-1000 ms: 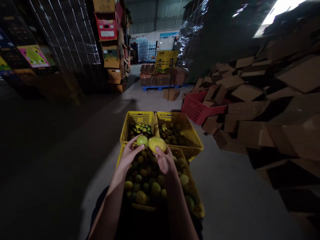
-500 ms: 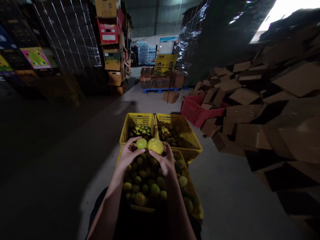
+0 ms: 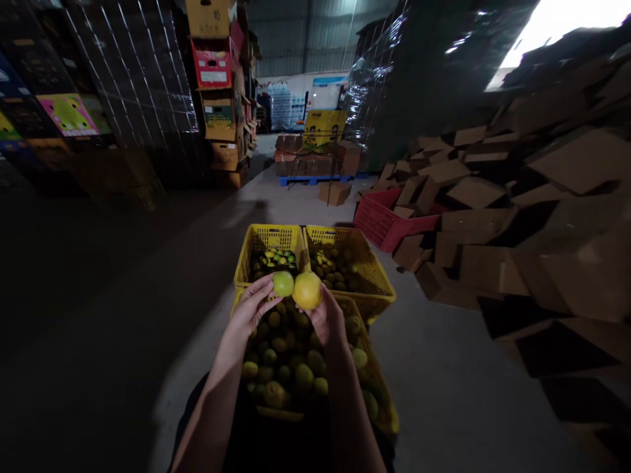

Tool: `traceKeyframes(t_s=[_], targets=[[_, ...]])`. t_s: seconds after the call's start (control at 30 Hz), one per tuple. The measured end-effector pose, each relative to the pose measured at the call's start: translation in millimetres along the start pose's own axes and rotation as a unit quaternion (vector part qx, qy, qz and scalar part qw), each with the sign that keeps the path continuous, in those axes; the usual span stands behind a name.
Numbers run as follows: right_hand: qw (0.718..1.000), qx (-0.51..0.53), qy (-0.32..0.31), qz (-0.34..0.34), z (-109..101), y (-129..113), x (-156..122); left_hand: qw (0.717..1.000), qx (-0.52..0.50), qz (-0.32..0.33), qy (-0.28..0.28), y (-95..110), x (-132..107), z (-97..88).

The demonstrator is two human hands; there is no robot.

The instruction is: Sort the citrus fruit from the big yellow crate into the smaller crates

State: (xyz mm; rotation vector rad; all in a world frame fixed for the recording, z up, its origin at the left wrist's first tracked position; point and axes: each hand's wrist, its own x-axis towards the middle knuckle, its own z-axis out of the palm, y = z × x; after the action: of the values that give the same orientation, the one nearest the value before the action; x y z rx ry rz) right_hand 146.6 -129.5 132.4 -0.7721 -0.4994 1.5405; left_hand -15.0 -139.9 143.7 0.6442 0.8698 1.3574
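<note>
My left hand (image 3: 252,307) grips a small green citrus fruit (image 3: 282,283). My right hand (image 3: 326,319) holds a larger yellow fruit (image 3: 307,290). The two fruits touch side by side above the far rim of the near yellow crate (image 3: 386,412), which is full of mixed green and yellow fruit. Beyond it stand two more yellow crates: the left one (image 3: 269,236) holds mostly green fruit, the right one (image 3: 367,266) holds darker yellow-green fruit.
A red crate (image 3: 380,225) sits at the edge of a large heap of flattened cardboard boxes (image 3: 517,210) on the right. Stacked cartons (image 3: 217,92) and wrapped pallets line the left. A pallet of boxes (image 3: 315,157) stands farther back on the concrete floor.
The yellow fruit has turned in my right hand, from lying lengthwise to showing a rounder face. Both hands dropped slightly in view and stay close together.
</note>
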Motion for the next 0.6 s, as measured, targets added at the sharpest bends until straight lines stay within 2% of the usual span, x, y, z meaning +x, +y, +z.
traceKeyframes(t_s=[0.2,0.37,0.53,0.6], targets=[[0.998,-0.051,0.040,0.001,0,5,6,1.000,0.008,0.014,0.019,-16,7,8.9],[0.994,-0.106,-0.009,-0.016,8,10,-3,0.999,0.028,0.030,-0.002,-23,5,17.4],[0.997,-0.063,-0.053,-0.005,13,11,-9,0.998,0.055,0.009,-0.009,-27,7,11.2],[0.997,-0.053,-0.046,0.016,11,10,-7,0.997,0.078,0.017,-0.008,-26,8,8.6]])
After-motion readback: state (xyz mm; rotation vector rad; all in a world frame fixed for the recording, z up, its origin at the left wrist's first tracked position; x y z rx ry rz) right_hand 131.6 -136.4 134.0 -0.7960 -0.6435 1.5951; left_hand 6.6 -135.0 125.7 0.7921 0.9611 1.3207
